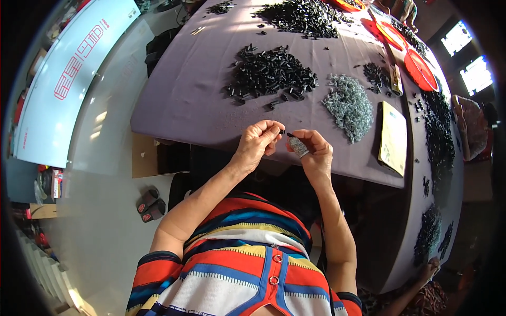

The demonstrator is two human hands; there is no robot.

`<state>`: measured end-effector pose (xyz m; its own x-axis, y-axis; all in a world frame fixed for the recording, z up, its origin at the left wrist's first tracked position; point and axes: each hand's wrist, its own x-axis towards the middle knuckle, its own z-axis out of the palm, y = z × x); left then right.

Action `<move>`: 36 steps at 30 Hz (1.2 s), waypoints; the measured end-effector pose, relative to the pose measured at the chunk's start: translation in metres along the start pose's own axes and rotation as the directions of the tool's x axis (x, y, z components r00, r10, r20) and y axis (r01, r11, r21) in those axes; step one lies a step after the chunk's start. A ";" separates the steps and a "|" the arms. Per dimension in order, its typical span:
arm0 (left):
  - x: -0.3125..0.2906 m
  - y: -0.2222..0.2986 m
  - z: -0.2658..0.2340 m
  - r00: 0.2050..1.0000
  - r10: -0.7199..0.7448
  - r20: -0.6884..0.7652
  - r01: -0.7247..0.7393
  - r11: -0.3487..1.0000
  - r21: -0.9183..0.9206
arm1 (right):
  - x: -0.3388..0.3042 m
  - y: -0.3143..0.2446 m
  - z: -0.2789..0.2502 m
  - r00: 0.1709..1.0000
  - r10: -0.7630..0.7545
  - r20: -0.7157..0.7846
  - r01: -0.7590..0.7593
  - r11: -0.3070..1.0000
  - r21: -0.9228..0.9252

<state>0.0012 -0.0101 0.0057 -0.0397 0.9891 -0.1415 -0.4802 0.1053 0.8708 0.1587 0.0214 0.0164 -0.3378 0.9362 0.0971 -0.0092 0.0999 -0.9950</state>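
Above the table's near edge, my left hand (258, 142) is closed in a pinch on a small black plastic part (282, 131). My right hand (316, 152) faces it, just apart, with its fingers closed. A dark bit shows at its fingertips, too small to name. A pale speckled wrap (298, 147) appears to cover one finger of that hand. Beyond my hands lies a heap of short black tube-like parts (270, 76). Right of that heap is a pile of small, clear greyish pieces (349, 108).
A tan notebook (392, 139) lies near the right edge of the cloth-covered table (190, 100). More black parts (305, 17) and red trays (420, 71) are farther off. Another person's hand (432, 267) is at lower right. Dark slippers (151, 205) rest on the floor.
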 end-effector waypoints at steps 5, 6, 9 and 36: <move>-0.001 -0.003 0.002 1.000 0.017 -0.020 -0.017 1.000 0.026 | -0.002 -0.004 0.000 1.000 -0.021 0.019 0.021 1.000 0.019; -0.002 -0.003 0.002 1.000 0.016 -0.021 -0.015 1.000 0.026 | -0.003 -0.003 0.001 1.000 -0.019 0.019 0.019 1.000 0.019; -0.003 -0.001 0.005 0.999 0.038 -0.006 -0.037 0.997 0.062 | -0.004 -0.002 0.003 0.999 -0.031 0.008 0.031 0.999 -0.039; 0.001 -0.015 0.004 0.999 0.005 0.049 0.012 0.938 -0.345 | -0.004 0.009 0.010 1.000 0.026 -0.014 -0.022 0.971 0.240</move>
<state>0.0116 -0.0106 -0.0059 0.0008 0.9935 -0.1137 -0.7536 0.0753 0.6530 0.1504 0.0149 0.0071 -0.3249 0.9431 0.0714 -0.2271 -0.0045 -0.9739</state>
